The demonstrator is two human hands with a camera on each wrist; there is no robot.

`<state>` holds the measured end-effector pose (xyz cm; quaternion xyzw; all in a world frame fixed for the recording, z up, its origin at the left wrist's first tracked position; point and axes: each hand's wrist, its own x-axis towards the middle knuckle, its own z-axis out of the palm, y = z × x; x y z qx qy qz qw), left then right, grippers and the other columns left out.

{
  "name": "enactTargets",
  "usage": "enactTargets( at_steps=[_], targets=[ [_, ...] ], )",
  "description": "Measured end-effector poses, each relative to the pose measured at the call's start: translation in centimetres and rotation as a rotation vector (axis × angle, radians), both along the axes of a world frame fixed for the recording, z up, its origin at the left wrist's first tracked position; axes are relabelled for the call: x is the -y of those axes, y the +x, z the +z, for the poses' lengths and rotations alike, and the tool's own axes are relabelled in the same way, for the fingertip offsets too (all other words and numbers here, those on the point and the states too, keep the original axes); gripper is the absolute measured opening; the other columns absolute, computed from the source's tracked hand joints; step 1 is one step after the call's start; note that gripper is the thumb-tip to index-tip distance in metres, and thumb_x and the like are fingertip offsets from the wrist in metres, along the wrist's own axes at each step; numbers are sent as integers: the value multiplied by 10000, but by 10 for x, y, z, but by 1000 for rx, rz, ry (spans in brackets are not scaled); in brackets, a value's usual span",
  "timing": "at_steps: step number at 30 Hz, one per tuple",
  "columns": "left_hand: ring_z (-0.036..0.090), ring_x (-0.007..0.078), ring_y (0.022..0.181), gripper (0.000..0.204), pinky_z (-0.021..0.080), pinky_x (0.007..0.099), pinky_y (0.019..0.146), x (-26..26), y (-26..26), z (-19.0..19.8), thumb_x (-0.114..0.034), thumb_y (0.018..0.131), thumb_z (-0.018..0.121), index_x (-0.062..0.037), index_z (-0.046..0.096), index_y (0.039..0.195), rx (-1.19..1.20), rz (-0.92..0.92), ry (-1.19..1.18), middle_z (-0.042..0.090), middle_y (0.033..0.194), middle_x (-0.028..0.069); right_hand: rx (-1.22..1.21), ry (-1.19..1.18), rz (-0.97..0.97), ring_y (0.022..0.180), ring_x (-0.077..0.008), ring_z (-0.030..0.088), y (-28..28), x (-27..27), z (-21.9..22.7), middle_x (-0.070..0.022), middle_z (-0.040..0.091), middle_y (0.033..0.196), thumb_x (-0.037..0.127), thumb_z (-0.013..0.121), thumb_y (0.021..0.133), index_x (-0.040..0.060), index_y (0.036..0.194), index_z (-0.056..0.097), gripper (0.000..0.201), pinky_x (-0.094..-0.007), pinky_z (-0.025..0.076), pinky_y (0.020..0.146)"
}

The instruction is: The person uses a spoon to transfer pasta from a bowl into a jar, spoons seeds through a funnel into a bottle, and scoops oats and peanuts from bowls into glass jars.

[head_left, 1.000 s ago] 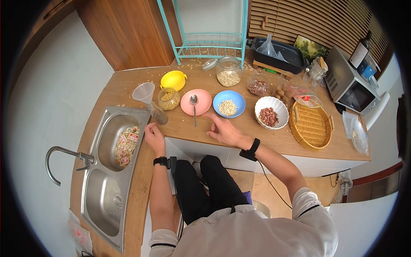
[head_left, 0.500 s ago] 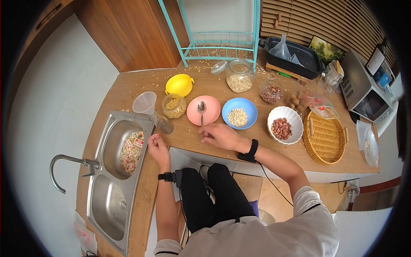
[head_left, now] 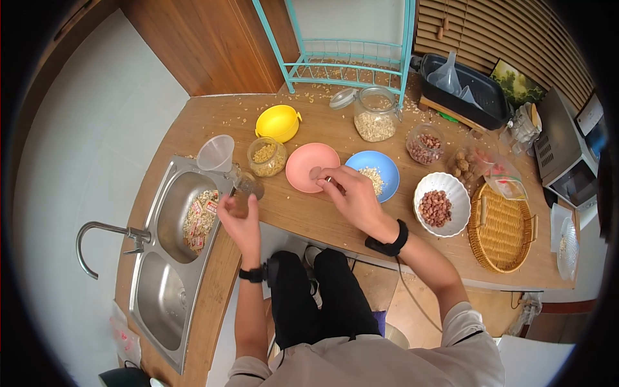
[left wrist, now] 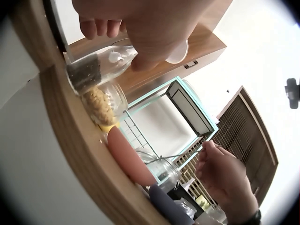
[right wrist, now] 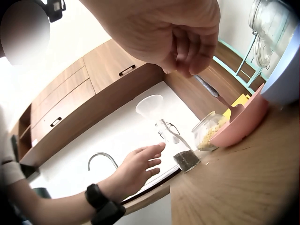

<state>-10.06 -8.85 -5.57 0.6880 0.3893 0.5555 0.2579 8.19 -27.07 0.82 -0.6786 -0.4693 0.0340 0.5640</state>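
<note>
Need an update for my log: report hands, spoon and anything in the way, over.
Right hand pinching spoon, its head at pink dish. Left hand open beside bottle. No obstruction seen at spoon.

Pink bowl [head_left: 312, 158], blue bowl [head_left: 385, 169], yellow bowl [head_left: 278, 123], white fluted bowl [head_left: 459, 200], turquoise rack [head_left: 351, 82], golden woven basket [head_left: 500, 235]

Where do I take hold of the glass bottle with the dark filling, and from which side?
I'd wrap the fingers round the lower body of the bottle: it stands upright and is broader there than at the neck. Come in level from the near side, where the left hand is; the funnel hinders a top grip, and the jar of yellow pieces crowds the other side.
</note>
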Motion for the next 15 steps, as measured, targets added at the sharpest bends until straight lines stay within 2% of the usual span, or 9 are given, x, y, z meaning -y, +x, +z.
enactTargets(
  at_steps=[2,3,5,9,11,15],
  targets=[
    [546,211,994,568,470,321,767,-17,4,8,-222,814,801,24,516,1239,-97,9,27,556,1072,111,141,69,53,771,-328,636,7,0,-3,-152,639,861,60,644,878,17,1001,651,131,-391,514,679],
    [546,211,994,568,470,321,767,-22,7,12,-222,814,801,24,516,1239,-94,-1,36,556,1072,111,144,76,42,771,-328,636,9,0,0,-152,639,861,60,644,878,17,1001,651,131,-391,514,679],
    [570,240,1023,564,469,347,829,-22,12,21,-264,823,791,33,533,1228,-234,-39,84,578,1119,143,210,41,57,807,-341,630,8,0,5,-155,627,878,48,608,890,1,991,635,115,-408,519,690],
    [585,249,1031,534,482,349,822,-26,21,24,-274,822,792,39,563,1188,-198,-47,3,589,1130,162,321,-20,58,818,-359,628,8,0,13,-145,624,918,48,594,908,17,1061,615,158,-411,523,703],
    [609,237,979,491,492,345,802,-33,23,26,-276,828,785,43,591,1146,-190,-34,-41,624,1078,151,445,-70,65,818,-346,632,4,3,16,-152,613,915,19,600,867,-1,1064,606,198,-418,530,698],
    [635,229,933,449,505,348,798,-37,30,32,-280,834,779,55,623,1090,-180,-37,-81,664,1016,158,531,-49,58,829,-336,639,0,3,11,-162,615,912,-8,611,811,-11,1064,603,254,-416,539,711]
  ],
)
